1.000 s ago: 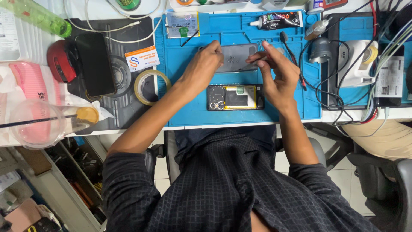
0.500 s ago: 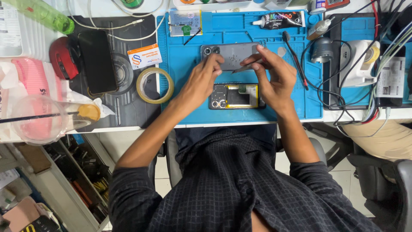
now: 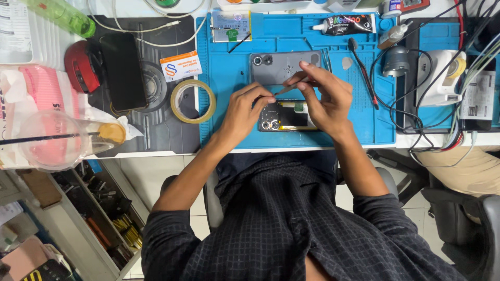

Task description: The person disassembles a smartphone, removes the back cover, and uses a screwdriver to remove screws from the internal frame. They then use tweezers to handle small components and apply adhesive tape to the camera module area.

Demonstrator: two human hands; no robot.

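Seen from above, on a white counter (image 3: 156, 154) with a bright blue rubber mat (image 3: 229, 93) on top. Left hand (image 3: 244, 112) curled, fingertips pressing on the camera end of an opened phone with its insides showing (image 3: 285, 116), lying flat near the front edge of the mat. Right hand (image 3: 324, 96) pinching a thin grey stick-like tool (image 3: 287, 89), tip pointing left, just above the open phone. Right behind the hands, a grey flat phone back cover (image 3: 278, 66), lying on the mat, partly hidden by the right fingers. Left of the mat, a round roll of yellowish tape (image 3: 192, 101) and a black phone with a dark screen (image 3: 124, 71). Farther back on the mat, a black tube of glue (image 3: 345, 24). At the far left, a green plastic bottle (image 3: 61, 15) and a red round thing (image 3: 80, 73). At the right, black wires (image 3: 416, 93) in a tangle.
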